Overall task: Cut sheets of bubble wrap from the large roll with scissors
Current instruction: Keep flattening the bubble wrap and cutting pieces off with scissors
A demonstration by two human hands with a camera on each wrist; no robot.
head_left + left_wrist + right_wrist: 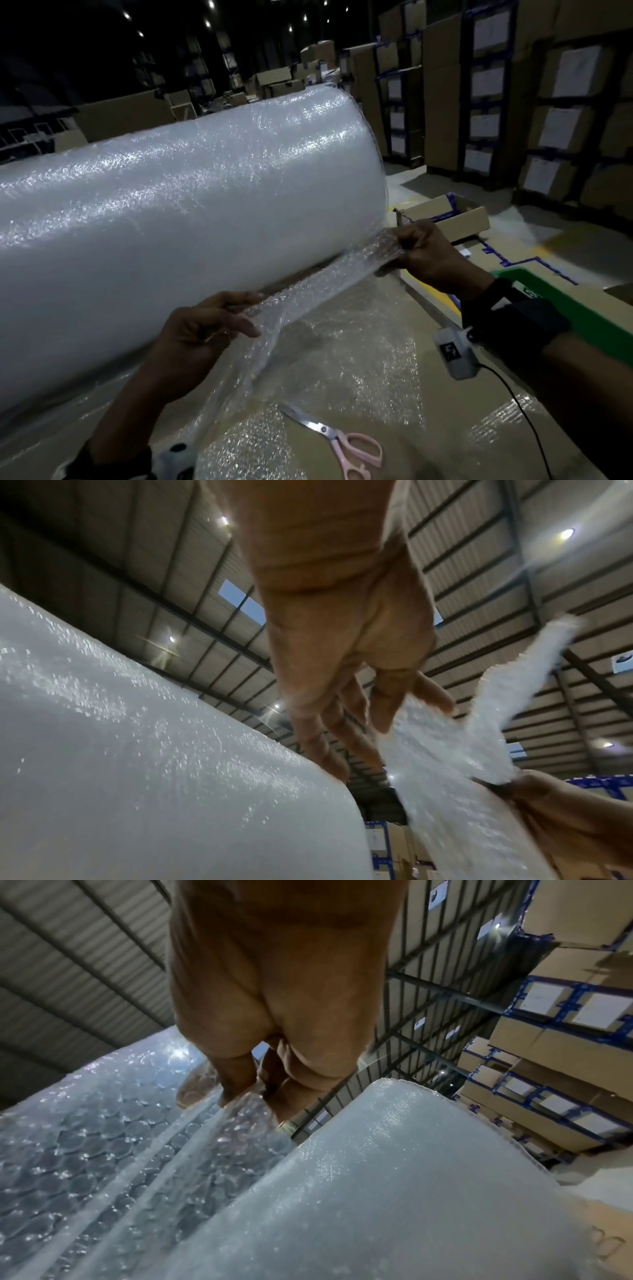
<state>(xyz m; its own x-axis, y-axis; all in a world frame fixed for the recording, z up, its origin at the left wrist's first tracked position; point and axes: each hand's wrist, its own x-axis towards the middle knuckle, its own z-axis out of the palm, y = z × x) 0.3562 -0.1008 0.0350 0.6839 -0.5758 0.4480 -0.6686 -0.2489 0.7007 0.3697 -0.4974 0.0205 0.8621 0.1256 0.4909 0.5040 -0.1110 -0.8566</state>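
A huge white roll of bubble wrap (178, 219) lies across the work surface, also filling the lower left of the left wrist view as roll (137, 777) and the lower right of the right wrist view as roll (394, 1191). Its loose sheet (308, 284) is stretched between both hands just in front of the roll. My left hand (219, 318) pinches the sheet's edge; sheet (445, 750) shows beside its fingers. My right hand (421, 253) grips the far end, fingers curled round the sheet (240, 1110). Pink-handled scissors (346, 445) lie untouched on the surface below the hands.
An open cardboard box (452, 216) sits behind the right hand. A green bin (589, 308) stands at the right edge. A small white device with a black cable (455, 353) lies by my right wrist. Racks of cartons (513, 102) line the back right.
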